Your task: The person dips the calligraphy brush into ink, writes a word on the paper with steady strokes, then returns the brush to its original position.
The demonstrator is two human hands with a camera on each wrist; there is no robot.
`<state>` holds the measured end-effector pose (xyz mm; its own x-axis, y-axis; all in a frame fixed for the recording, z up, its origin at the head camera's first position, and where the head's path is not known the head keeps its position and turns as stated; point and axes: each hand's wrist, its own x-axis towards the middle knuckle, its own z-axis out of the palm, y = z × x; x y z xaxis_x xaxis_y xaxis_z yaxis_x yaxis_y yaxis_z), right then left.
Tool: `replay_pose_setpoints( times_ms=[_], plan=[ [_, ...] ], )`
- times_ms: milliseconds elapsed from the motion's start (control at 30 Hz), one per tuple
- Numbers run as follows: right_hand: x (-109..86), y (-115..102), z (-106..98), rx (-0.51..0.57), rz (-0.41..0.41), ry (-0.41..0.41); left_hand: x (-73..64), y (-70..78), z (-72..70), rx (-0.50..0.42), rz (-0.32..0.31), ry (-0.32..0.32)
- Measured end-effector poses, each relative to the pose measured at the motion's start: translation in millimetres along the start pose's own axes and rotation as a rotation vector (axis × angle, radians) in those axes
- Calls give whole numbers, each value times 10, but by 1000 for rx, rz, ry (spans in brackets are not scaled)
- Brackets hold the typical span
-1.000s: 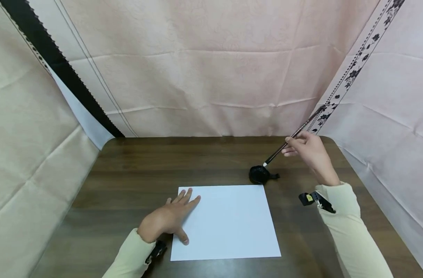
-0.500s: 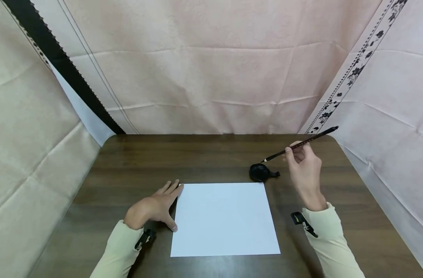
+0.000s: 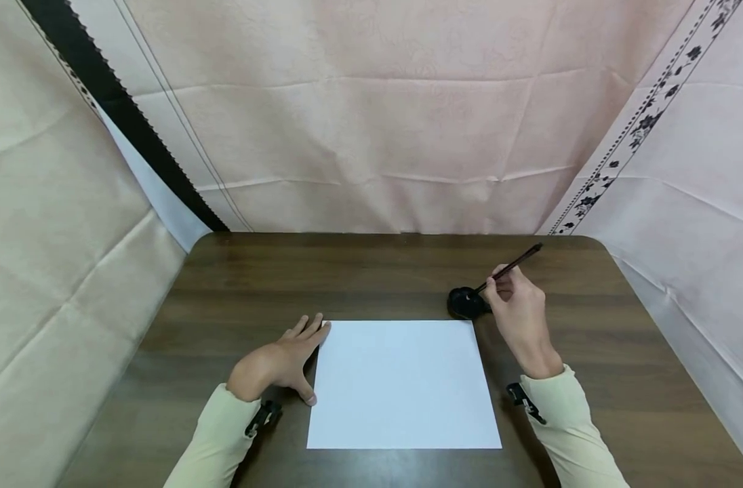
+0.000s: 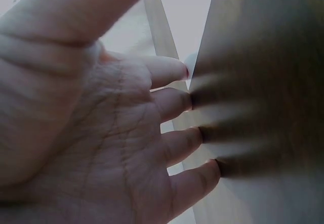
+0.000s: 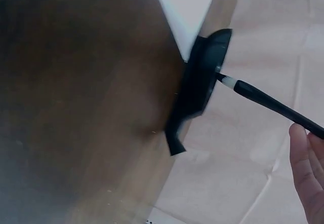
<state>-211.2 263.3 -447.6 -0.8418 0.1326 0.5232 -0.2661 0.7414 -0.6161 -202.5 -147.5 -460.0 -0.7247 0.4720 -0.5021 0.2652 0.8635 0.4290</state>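
A sheet of white paper (image 3: 405, 386) lies on the wooden table. My left hand (image 3: 276, 366) rests at its left edge, fingers and thumb spread; in the left wrist view the fingertips (image 4: 210, 171) touch the tabletop by a paper corner. My right hand (image 3: 520, 322) pinches a dark writing brush (image 3: 520, 259) at a slant. Its tip meets the rim of a small black ink dish (image 3: 463, 304), which stands at the paper's far right corner. From the right wrist, the brush (image 5: 268, 101) shows a pale band above dark bristles, and the dish (image 5: 200, 77) has a short handle.
The brown tabletop (image 3: 359, 278) has rounded far corners. Pale cloth (image 3: 371, 149) hangs behind it and along both sides, with a black strip at left and a floral band at right. Each wrist carries a small black camera (image 3: 526, 401).
My right hand has come lower and nearer, shifting its grip on the brush and bringing the tip to the dish. My left hand has slid left from the sheet to its edge.
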Motion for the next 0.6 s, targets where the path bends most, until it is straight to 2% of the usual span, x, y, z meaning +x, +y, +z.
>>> replay_pose_setpoints(
  times_ms=[600],
  plan=[
    [-12, 45, 25, -25, -2, -55, 6, 12, 8, -20, -7, 9]
  ],
)
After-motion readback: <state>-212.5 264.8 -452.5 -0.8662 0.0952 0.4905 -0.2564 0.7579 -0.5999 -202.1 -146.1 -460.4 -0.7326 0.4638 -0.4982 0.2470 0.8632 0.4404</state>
